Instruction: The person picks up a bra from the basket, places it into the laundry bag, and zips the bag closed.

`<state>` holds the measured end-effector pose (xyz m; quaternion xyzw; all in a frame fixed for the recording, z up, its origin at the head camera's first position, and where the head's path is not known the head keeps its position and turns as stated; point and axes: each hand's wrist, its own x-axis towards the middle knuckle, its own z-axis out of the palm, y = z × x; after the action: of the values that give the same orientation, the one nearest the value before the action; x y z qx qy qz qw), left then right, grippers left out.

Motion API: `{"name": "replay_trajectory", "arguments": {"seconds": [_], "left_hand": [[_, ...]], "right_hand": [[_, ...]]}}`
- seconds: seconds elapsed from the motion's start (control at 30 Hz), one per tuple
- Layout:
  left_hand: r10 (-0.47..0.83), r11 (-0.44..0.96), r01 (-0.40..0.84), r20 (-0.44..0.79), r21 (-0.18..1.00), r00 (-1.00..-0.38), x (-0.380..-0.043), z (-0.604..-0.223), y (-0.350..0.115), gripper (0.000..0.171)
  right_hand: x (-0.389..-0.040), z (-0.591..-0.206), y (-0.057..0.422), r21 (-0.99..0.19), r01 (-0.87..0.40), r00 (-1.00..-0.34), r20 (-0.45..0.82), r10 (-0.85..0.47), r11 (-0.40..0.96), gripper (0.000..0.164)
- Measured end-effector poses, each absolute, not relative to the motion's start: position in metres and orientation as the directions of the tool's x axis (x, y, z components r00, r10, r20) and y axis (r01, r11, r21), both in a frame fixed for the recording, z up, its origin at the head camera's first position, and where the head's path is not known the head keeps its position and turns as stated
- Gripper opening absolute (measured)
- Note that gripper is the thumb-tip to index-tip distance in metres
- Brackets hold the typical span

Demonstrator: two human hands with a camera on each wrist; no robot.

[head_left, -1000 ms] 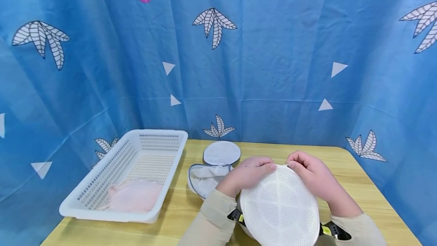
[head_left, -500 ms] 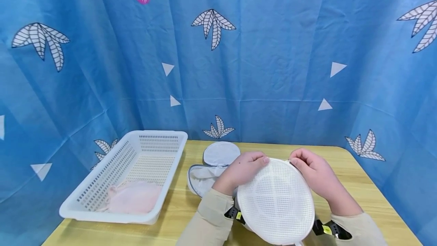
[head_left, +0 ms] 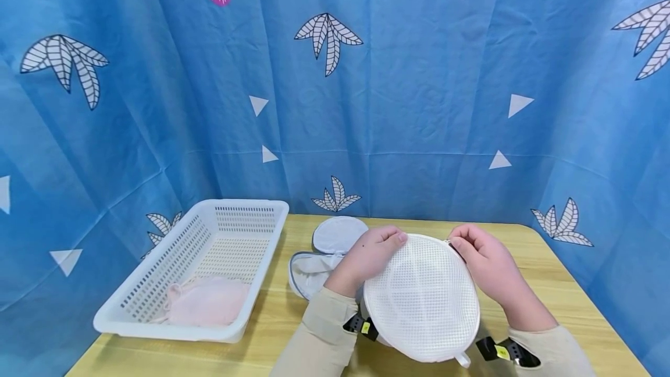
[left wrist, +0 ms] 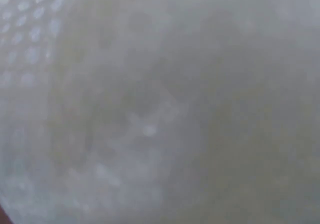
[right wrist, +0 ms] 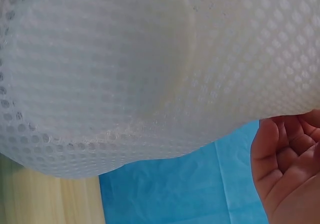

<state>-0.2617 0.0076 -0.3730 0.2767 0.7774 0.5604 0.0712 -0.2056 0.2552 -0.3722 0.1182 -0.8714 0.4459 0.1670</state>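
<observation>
A round white mesh laundry bag (head_left: 421,301) is held up in front of the person, its flat circular end tilted toward the head camera. My left hand (head_left: 369,258) grips its upper left rim, thumb on the mesh. At the upper right rim, my right hand (head_left: 484,260) pinches the edge at the zipper between thumb and curled fingers. A small white tab (head_left: 463,359) hangs from the lower rim. Through the mesh (right wrist: 240,94) in the right wrist view a rounded shape shows. Blurred mesh (left wrist: 30,34) fills the left wrist view.
Left of the hands, a white perforated plastic basket (head_left: 262,252) holds a pale pink cloth item (head_left: 209,301). Behind the left forearm lies a smaller white bag (head_left: 309,275) with grey trim, its round lid (head_left: 339,234) flipped back. A blue patterned curtain (head_left: 419,103) surrounds the wooden table (head_left: 544,284).
The bag's round end has risen and tilted, bringing its lower rim and tab into view. My left hand has shifted left and up; my right hand has moved slightly right with the rim, widening their gap.
</observation>
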Motion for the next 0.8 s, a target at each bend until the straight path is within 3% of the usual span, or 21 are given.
{"name": "replay_trajectory", "arguments": {"seconds": [0.27, 0.47, 0.67, 0.8], "left_hand": [[0.549, 0.209, 0.339, 0.177, 0.917, -0.817, -0.2598, -0.374, 0.0102, 0.03], [0.634, 0.213, 0.383, 0.172, 0.899, -0.754, -0.2568, -0.3727, 0.0099, 0.026], [0.74, 0.27, 0.447, 0.113, 0.853, -0.663, -0.2538, -0.3679, 0.0089, 0.031], [0.735, 0.317, 0.513, 0.135, 0.798, -0.665, -0.2522, -0.3654, 0.0114, 0.025]], "right_hand": [[-0.2049, -0.3684, 0.2544, -0.752, -0.299, -0.932, 0.363, -0.008, 0.587, 0.025], [-0.2048, -0.3674, 0.2547, -0.742, -0.285, -0.928, 0.372, 0.02, 0.606, 0.023], [-0.2051, -0.3704, 0.2559, -0.748, -0.328, -0.926, 0.375, -0.041, 0.577, 0.019], [-0.2046, -0.3715, 0.2539, -0.756, -0.374, -0.918, 0.386, -0.097, 0.537, 0.016]]}}
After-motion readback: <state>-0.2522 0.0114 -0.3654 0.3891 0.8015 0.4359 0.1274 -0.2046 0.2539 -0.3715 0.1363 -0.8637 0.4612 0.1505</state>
